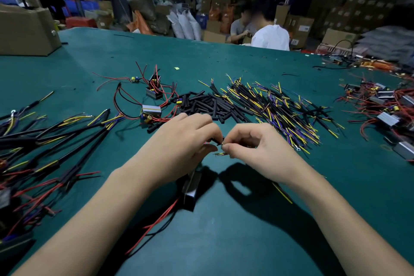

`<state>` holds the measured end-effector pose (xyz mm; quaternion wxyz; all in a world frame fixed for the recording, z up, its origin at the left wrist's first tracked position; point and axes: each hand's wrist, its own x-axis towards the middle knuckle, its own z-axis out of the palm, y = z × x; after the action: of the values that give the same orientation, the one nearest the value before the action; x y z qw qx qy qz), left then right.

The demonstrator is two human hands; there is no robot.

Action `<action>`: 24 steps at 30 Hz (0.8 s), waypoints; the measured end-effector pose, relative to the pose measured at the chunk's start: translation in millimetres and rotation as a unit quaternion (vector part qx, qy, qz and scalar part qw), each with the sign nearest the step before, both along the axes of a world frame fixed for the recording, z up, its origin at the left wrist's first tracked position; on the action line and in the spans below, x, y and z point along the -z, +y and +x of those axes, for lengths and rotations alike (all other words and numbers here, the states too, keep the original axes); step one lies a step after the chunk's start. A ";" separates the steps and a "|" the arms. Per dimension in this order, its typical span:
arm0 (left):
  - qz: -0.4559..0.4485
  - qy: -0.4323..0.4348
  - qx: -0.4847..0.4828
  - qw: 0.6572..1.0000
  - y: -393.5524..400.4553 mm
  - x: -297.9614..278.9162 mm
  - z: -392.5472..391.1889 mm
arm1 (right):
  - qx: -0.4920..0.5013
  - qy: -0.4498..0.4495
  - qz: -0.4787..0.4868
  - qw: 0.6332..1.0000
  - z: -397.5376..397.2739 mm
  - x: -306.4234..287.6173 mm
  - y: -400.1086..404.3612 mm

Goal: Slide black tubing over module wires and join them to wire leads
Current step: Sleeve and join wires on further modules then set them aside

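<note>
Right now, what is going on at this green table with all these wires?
A person is joining wires by hand. The left hand pinches a black-sleeved wire end, the right hand pinches a thin wire lead, and the tips meet between them. A small module lies under the left wrist. Cut black tubing and spare leads are piled behind.

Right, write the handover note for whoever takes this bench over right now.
Left hand: pinches a black-sleeved wire end.
Right hand: pinches a yellow wire lead, tips meeting between the hands.
Module: hangs under the left hand, red wires trailing toward you.
Stock: black tubing pile ahead, loose leads to its right, more modules far right.
Done: finished assemblies lie on the left.
Left: finish this join; remaining modules.
</note>
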<state>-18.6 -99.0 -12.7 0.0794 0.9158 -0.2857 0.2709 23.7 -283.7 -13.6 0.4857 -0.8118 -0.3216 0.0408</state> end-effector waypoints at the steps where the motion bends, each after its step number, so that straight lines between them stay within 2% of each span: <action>1: 0.007 -0.012 0.006 1.000 0.4 -0.9 -0.2 | -0.006 0.015 0.002 1.000 0.3 -1.1 -1.6; 5: 0.030 -0.045 0.010 0.998 -2.2 -1.3 -1.9 | -0.001 0.001 0.007 1.000 1.0 -0.3 -2.4; 9: 0.015 -0.044 -0.010 0.999 -2.8 2.5 -0.6 | 0.021 -0.082 -0.015 0.996 1.2 5.5 -0.5; 11: -0.042 -0.013 -0.037 0.998 -4.7 6.1 -1.0 | 0.044 -0.159 -0.061 0.984 0.8 8.9 1.3; 13: -0.163 0.057 -0.057 0.983 -8.8 10.8 -1.2 | 0.063 -0.287 -0.121 0.948 -0.8 10.2 3.4; 15: -0.287 0.155 -0.070 0.943 -12.0 12.1 1.1 | 0.093 -0.440 -0.171 0.877 -2.1 10.4 5.4; 17: -0.398 0.255 -0.077 0.878 -12.3 7.2 3.6 | 0.112 -0.547 -0.176 0.810 -1.2 9.4 8.5; 19: -0.482 0.325 -0.078 0.810 -9.6 3.2 5.1 | 0.123 -0.587 -0.168 0.782 -1.9 9.6 13.2; 20: -0.492 0.339 -0.076 0.798 -8.8 2.8 4.6 | 0.128 -0.579 -0.169 0.787 -2.7 10.3 14.8; 21: -0.475 0.335 -0.076 0.810 -8.5 3.7 3.7 | 0.128 -0.552 -0.171 0.806 -3.8 12.1 15.5; 24: -0.356 0.236 -0.092 0.900 -11.2 9.0 1.3 | 0.088 -0.345 -0.115 0.927 -7.4 15.0 12.6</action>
<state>-17.3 -110.1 -21.7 0.4401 0.8856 -0.0579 0.1368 16.3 -271.1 -28.6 0.2502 -0.8511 -0.3892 -0.2481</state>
